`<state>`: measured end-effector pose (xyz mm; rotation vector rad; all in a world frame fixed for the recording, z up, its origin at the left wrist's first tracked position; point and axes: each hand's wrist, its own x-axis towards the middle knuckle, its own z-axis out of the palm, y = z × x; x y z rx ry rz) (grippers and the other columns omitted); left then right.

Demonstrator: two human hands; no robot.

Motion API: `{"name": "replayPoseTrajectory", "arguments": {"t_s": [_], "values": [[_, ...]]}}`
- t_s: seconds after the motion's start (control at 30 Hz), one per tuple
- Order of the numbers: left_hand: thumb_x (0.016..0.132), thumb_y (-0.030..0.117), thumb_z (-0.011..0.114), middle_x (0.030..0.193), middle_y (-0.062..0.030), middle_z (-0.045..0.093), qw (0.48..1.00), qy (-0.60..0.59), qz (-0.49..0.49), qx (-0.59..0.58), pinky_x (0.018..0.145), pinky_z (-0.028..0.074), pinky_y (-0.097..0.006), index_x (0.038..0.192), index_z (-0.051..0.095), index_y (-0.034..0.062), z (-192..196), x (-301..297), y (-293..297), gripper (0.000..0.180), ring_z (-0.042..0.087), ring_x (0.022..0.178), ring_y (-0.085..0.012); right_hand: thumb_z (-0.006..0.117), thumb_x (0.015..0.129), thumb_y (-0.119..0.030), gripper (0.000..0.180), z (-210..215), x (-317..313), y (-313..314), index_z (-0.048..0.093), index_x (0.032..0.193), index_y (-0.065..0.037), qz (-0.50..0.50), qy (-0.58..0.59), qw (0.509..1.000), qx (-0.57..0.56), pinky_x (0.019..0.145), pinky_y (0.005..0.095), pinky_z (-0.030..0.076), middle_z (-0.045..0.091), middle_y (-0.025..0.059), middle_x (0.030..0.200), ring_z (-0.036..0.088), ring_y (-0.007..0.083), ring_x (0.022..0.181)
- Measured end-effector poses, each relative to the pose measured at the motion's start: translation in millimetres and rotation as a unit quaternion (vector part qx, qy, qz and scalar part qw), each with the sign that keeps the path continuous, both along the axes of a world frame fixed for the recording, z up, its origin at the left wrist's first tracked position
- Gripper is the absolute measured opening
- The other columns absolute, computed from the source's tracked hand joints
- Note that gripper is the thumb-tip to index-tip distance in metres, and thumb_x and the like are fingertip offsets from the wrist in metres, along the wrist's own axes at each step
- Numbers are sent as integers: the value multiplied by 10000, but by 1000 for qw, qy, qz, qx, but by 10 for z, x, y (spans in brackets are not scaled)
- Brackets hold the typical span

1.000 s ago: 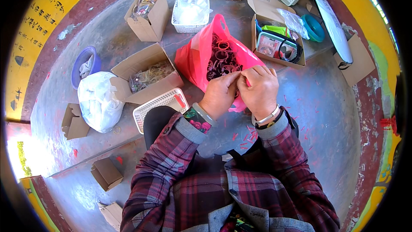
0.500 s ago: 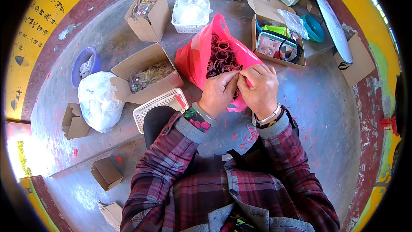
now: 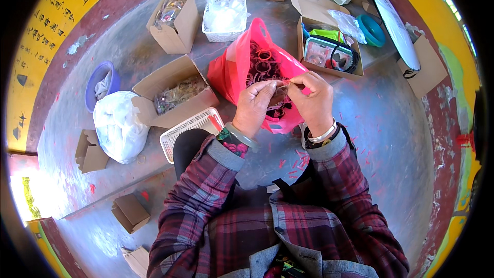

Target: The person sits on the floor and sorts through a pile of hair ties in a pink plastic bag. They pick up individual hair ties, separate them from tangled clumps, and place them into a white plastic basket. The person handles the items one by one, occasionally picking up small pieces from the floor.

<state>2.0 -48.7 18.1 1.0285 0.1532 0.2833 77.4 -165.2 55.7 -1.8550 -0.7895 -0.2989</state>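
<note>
Over the mouth of a bright pink plastic bag [image 3: 226, 70], both of my hands are closed in a pinch, fingertips nearly meeting. My left hand [image 3: 254, 105] and my right hand [image 3: 315, 99] have a small thin piece between them, too small to name. Dark reddish ring-shaped pieces [image 3: 265, 64] fill the bag, and a brighter red ring lies on top. A white slotted plastic basket [image 3: 170, 144] with something red in it sits by my left knee.
An open cardboard box [image 3: 206, 100] of tangled small items stands left of the bag, beside a stuffed white plastic bag [image 3: 118, 128] and a purple basin [image 3: 92, 80]. Farther off are a tall carton [image 3: 186, 23], a white basket [image 3: 224, 36], a box with a clear-lidded container [image 3: 329, 54] and a teal basin [image 3: 371, 31].
My hands have drawn slightly apart, the left one shifting a little left. The fingers have changed their pinch. The view has shifted slightly.
</note>
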Motion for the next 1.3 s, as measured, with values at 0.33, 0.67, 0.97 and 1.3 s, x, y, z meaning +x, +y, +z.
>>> {"name": "replayPoseTrajectory", "arguments": {"t_s": [0.33,0.67,0.97,1.3], "values": [[933,151,441,993,-140,616,999,23,1,-27,828,508,-309,1037,566,-66,87,-31,-16,270,616,911,-202,606,718,-20,58,-44,176,-456,646,738,16,-14,261,962,80,496,164,348,551,-55,619,457,7,565],[928,120,456,980,-122,614,999,18,3,-30,821,512,-296,1016,572,-60,39,-26,-31,232,609,908,-182,598,731,-123,146,-680,440,-1998,663,786,-5,-219,188,954,-84,521,269,405,599,57,630,537,117,572],[927,131,461,1000,-141,607,999,47,-1,-13,840,505,-318,1037,558,-61,-15,-15,-43,242,603,939,-208,572,749,-231,181,-2266,-170,-3537,680,802,-96,-326,261,814,-404,713,400,487,638,148,822,616,320,789],[926,143,452,990,-135,615,997,52,-34,42,816,518,-342,1052,549,-39,-163,67,-122,241,606,928,-220,640,711,-221,263,-2753,-521,-4043,681,960,-144,-349,410,710,-454,811,372,477,651,123,919,618,294,897]]}}
